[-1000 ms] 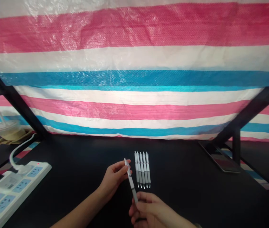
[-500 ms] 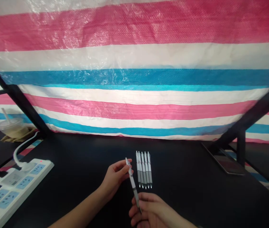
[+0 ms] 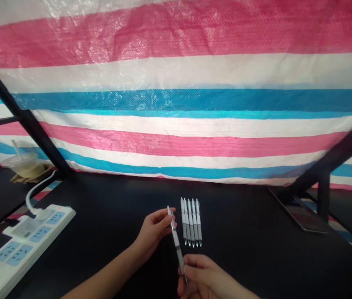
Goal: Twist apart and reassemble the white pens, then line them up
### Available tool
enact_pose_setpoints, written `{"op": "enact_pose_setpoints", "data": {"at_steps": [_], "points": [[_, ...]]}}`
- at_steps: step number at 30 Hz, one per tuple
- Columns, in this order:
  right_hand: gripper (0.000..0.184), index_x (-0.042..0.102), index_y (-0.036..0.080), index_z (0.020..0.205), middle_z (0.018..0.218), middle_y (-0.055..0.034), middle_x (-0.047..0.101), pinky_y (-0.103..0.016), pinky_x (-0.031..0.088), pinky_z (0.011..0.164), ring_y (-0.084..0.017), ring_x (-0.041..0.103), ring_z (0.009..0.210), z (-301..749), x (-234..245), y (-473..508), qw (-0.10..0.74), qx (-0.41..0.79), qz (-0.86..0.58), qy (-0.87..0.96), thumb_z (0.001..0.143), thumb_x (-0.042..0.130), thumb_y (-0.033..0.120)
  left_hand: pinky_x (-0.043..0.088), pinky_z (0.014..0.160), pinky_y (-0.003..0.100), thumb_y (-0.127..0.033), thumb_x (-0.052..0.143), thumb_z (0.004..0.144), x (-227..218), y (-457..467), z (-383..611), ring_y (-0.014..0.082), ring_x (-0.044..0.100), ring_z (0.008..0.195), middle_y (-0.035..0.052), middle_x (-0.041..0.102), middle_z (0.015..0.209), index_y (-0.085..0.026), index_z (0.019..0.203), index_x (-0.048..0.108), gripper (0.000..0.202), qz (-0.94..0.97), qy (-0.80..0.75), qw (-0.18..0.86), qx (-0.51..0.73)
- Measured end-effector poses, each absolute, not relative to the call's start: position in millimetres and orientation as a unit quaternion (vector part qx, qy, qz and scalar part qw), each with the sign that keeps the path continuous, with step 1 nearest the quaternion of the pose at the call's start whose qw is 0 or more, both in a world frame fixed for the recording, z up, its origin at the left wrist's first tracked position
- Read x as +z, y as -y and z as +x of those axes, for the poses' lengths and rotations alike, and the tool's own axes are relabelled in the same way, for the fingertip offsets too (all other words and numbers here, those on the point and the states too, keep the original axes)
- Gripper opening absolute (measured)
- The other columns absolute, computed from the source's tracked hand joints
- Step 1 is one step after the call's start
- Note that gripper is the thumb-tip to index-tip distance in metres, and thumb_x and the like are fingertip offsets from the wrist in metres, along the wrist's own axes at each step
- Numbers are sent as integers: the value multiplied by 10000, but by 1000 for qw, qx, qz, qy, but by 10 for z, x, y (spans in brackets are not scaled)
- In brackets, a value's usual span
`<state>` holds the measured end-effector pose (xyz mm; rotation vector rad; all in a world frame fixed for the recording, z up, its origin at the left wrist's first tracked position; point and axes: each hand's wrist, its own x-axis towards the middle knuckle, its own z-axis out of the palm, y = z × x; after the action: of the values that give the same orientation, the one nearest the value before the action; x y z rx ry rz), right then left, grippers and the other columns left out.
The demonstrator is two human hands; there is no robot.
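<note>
Both hands hold one white pen [image 3: 176,241] with a grey grip above the black table [image 3: 107,216]. My left hand [image 3: 152,234] pinches its upper end by the clip. My right hand [image 3: 202,278] is closed round its lower tip end at the bottom edge of the view. Just right of the held pen, several matching white pens [image 3: 191,227] lie side by side in a neat row on the table, tips toward me.
A white power strip [image 3: 17,245] with a plugged cable lies at the left. A lidded drink cup with a straw [image 3: 23,164] stands far left. A dark phone [image 3: 300,211] lies at the right beside black frame bars. A striped tarp [image 3: 176,104] hangs behind.
The view has drifted so everything sits slightly further right. The held pen stays between both hands, its tip end now lower in my right hand.
</note>
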<state>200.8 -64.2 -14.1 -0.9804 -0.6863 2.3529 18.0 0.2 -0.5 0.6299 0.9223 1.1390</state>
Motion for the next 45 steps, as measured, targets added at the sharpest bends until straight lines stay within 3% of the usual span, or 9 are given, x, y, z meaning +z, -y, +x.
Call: {"op": "enact_pose_setpoints", "data": {"at_steps": [6,13,27,32,45], "points": [[375,445,205,806,552,0,671,-142,245,373,-50,526,377,2014,-195,639,245,846,-376,288,696,777,339,523,637,232,-297,887,638,-25,-19,160,142,664,695,53,707,811,-147,932,776,349,276,-404,689,535],[349,436,215,806,534,33,653,-130,269,429,-44,513,429,2017,-228,665,241,843,-387,286,672,749,293,527,641,206,-315,873,665,-59,-86,86,119,650,698,32,680,807,-151,945,760,344,265,-403,670,564],[369,449,212,775,507,41,635,-137,230,397,-55,517,409,2024,-267,672,241,846,-379,286,627,782,270,518,606,173,-346,832,723,-29,-161,5,91,611,687,5,643,773,-161,984,731,336,250,-407,641,600],[367,446,209,779,533,11,666,-145,242,404,-60,526,411,2023,-266,663,240,852,-360,295,653,782,284,522,625,176,-350,825,733,-45,-182,-18,88,611,701,0,634,788,-168,979,724,322,246,-409,638,604],[327,406,231,794,563,11,675,-165,193,332,-40,437,305,2006,-154,635,249,851,-361,288,690,712,286,510,581,207,-334,824,731,-34,70,202,119,603,670,12,629,749,-165,944,715,293,332,-385,691,514]]}}
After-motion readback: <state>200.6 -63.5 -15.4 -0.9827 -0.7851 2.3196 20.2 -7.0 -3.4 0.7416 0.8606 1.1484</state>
